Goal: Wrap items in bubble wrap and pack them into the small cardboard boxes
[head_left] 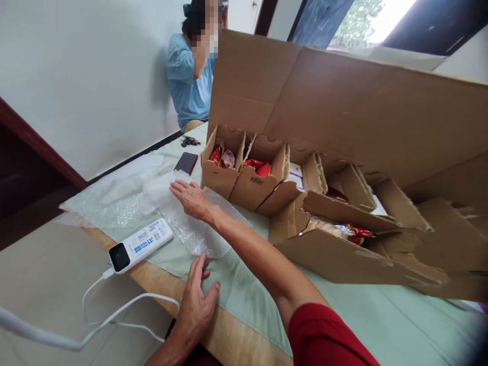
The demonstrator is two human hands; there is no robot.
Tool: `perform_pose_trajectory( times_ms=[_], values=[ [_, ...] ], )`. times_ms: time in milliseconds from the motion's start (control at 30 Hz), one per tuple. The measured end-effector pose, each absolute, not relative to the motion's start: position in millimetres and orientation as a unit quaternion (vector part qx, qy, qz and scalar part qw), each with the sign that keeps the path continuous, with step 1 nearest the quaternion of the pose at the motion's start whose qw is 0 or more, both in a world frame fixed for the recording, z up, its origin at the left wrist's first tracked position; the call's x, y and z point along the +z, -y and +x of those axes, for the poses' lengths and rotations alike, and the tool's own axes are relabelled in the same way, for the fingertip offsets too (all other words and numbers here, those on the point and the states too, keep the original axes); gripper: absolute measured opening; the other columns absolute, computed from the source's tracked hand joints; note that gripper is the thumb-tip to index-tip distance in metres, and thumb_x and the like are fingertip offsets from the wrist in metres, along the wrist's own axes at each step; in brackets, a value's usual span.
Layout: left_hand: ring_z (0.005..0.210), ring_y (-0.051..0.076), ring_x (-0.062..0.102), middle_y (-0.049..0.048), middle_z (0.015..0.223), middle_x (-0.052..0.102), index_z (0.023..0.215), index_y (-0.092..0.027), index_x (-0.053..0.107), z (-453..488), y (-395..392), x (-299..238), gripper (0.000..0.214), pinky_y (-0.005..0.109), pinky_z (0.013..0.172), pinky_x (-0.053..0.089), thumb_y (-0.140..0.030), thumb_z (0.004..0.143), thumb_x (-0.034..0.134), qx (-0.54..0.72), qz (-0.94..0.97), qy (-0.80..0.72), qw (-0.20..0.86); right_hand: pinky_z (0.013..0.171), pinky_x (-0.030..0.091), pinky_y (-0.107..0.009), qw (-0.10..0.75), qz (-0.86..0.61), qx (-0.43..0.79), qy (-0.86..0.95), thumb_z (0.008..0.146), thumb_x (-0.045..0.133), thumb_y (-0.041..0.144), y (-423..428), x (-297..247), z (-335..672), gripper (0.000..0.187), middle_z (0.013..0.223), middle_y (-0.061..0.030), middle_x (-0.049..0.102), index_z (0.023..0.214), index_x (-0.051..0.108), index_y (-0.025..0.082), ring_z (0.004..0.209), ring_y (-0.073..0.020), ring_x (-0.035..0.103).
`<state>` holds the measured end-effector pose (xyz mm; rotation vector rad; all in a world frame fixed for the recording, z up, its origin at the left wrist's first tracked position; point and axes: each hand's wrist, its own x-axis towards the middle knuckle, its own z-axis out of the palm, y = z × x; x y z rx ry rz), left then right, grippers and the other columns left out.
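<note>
My right hand (pixel 192 198) lies flat, fingers stretched out, on a clear sheet of bubble wrap (pixel 181 223). By the sheet's near edge is my left hand (pixel 199 292), its thumb apart from the fingers; the fingertips are close to the wrap, and I cannot tell whether they touch it. More crumpled bubble wrap (pixel 125 195) spreads to the left over the pale green cloth (pixel 244 300). A white power bank (pixel 150 241) with blue print and a dark display sits near the left edge, a white cable plugged into it.
On the right stands a large cardboard box (pixel 343 96) with smaller cardboard bins (pixel 217 175) holding red packets (pixel 259 166). A dark phone-like slab (pixel 186 162) and small dark tools (pixel 189 141) lie farther back. Someone in a blue shirt (pixel 190 86) sits beyond the table. The white cable (pixel 91 338) hangs at lower left.
</note>
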<state>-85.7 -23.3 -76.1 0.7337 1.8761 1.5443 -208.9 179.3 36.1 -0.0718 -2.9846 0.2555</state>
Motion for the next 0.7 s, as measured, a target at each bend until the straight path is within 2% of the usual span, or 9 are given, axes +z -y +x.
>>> perform_pose_trajectory(
  times_ms=[67,133,233,300,433,500,567,633,700],
  values=[
    [0.124,0.029,0.062,0.0189,0.149,0.050,0.150,-0.016,0.042,-88.2,22.0,-72.9,0.064,0.051,0.108,0.050,-0.030,0.088,0.053,0.584,0.266,-0.702,0.309,0.118,0.039,-0.038,0.121,-0.054,0.122,0.984,0.093,0.053,0.001,-175.5,45.1,-193.1,0.055,0.160,-0.0045,0.048,0.145,0.052,0.019,0.149,-0.0193,0.040],
    [0.127,0.028,0.060,0.0187,0.150,0.049,0.150,-0.016,0.040,-91.4,20.1,-69.2,0.064,0.051,0.110,0.049,-0.030,0.089,0.053,0.591,0.267,-0.697,0.307,0.119,0.040,-0.036,0.203,-0.087,0.186,0.957,0.097,0.051,0.008,-168.8,59.7,-157.0,0.053,0.161,-0.0062,0.046,0.149,0.047,0.017,0.148,-0.0182,0.041],
    [0.133,0.031,0.057,0.0202,0.159,0.037,0.151,-0.017,0.041,-94.5,20.5,-62.1,0.066,0.050,0.109,0.050,-0.031,0.088,0.055,0.587,0.277,-0.704,0.287,0.104,0.052,-0.031,0.372,-0.143,0.350,0.848,0.099,0.053,0.021,-155.5,75.3,-77.5,0.041,0.149,-0.0092,0.059,0.140,0.058,0.018,0.133,-0.0190,0.056],
    [0.134,0.035,0.056,0.0212,0.166,0.025,0.151,-0.018,0.043,-93.3,25.6,-56.6,0.066,0.050,0.102,0.055,-0.032,0.088,0.056,0.562,0.284,-0.724,0.281,0.094,0.056,-0.031,0.428,-0.242,0.420,0.763,0.097,0.061,0.029,-145.3,72.2,-18.1,0.035,0.137,-0.0081,0.067,0.130,0.066,0.022,0.120,-0.0206,0.065],
    [0.149,0.040,0.039,0.0166,0.171,0.010,0.150,-0.024,0.046,-82.3,45.3,-46.7,0.059,0.042,0.085,0.063,-0.031,0.092,0.055,0.489,0.336,-0.760,0.263,0.078,0.058,-0.034,0.455,-0.436,0.504,0.591,0.088,0.071,0.040,-121.3,35.4,93.5,0.032,0.112,-0.0061,0.076,0.116,0.074,0.026,0.086,-0.0198,0.071],
    [0.154,0.039,0.030,0.0149,0.172,0.009,0.148,-0.024,0.049,-74.1,54.4,-43.0,0.056,0.045,0.091,0.061,-0.028,0.093,0.055,0.461,0.382,-0.772,0.214,0.071,0.057,-0.035,0.461,-0.493,0.535,0.508,0.080,0.077,0.045,-107.1,12.6,141.0,0.032,0.105,-0.0077,0.077,0.104,0.077,0.023,0.076,-0.0192,0.069],
    [0.155,0.039,0.026,0.0146,0.172,0.010,0.145,-0.023,0.051,-65.2,59.5,-39.0,0.053,0.053,0.105,0.053,-0.024,0.092,0.056,0.440,0.437,-0.770,0.149,0.065,0.055,-0.034,0.458,-0.533,0.562,0.436,0.071,0.084,0.049,-92.3,-5.9,181.2,0.038,0.097,-0.0091,0.078,0.094,0.076,0.020,0.066,-0.0181,0.066],
    [0.152,0.038,0.031,0.0149,0.170,0.017,0.141,-0.023,0.054,-56.2,59.3,-33.9,0.050,0.058,0.114,0.044,-0.022,0.092,0.056,0.421,0.491,-0.756,0.101,0.061,0.053,-0.034,0.446,-0.565,0.570,0.395,0.064,0.088,0.053,-77.9,-17.2,213.0,0.046,0.087,-0.0089,0.078,0.092,0.075,0.018,0.058,-0.0163,0.063],
    [0.147,0.036,0.039,0.0150,0.165,0.030,0.136,-0.023,0.057,-47.5,53.0,-28.1,0.044,0.058,0.116,0.042,-0.022,0.092,0.057,0.400,0.543,-0.733,0.086,0.060,0.052,-0.033,0.436,-0.589,0.556,0.393,0.064,0.087,0.056,-65.8,-22.1,236.5,0.050,0.083,-0.0075,0.077,0.094,0.075,0.017,0.055,-0.0149,0.060]
  ],
)
